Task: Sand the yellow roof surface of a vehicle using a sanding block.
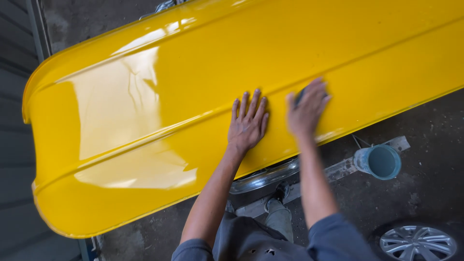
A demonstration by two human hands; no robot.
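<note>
Fingers splayed flat, the left hand (pixel 248 124) steadies the glossy yellow panel (pixel 193 96) while, at 3 o'clock beside it, the right hand (pixel 306 112) clenches a small dark pad (pixel 300 95), pressing it down.

Both arms stretched forward, hands side by side, near each other but not touching.

Left hand (pixel 248 123) lies flat, palm down, fingers spread and straight, pointing away from the body; wrist straight, forearm bare up to a rolled grey sleeve. Right hand (pixel 306 111) is blurred, palm down, fingers curled and held close together over something small and dark, too blurred to make out; wrist slightly bent, forearm bare, grey sleeve at the elbow. Right hand sits a little further forward than the left.
</note>
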